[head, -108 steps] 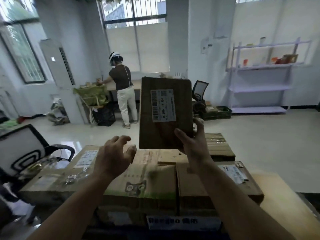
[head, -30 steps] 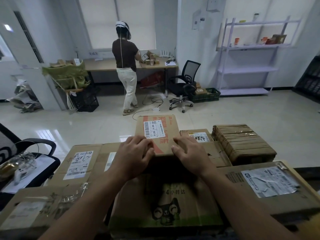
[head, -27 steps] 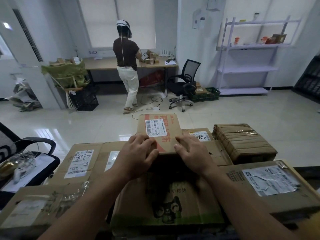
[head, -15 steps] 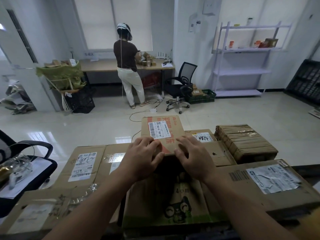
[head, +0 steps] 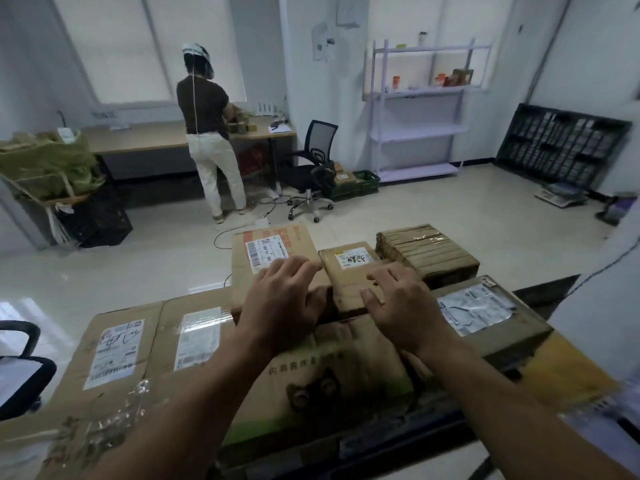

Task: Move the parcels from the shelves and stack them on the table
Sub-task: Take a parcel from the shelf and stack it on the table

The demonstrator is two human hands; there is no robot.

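Both hands lie flat and hold nothing. The left hand (head: 282, 303) has its fingers spread on the near end of a brown cardboard parcel with red print and a white barcode label (head: 270, 251). The right hand (head: 403, 306) has its fingers slightly bent, and it presses the top of a smaller plain brown cardboard parcel with a white-and-yellow label (head: 346, 271).

The two parcels sit side by side and touching, on top of the stack at its far edge. Just right of the small one lies a squat brown parcel wrapped in bands of tape (head: 427, 252).

Under the wrists is a wide flat carton with a cat drawing and a green strip (head: 332, 372). It is flanked by a long carton with two white labels (head: 131, 344) and a carton with a grey plastic waybill (head: 485, 313). A yellowish wooden desk (head: 568, 372) carries the whole stack.

Across the room a person in a dark top and pale trousers (head: 204, 133) stands at a long wall desk (head: 145, 138), back turned. A black office chair (head: 311, 161) and a pale shelf unit (head: 415, 133) stand to the right.
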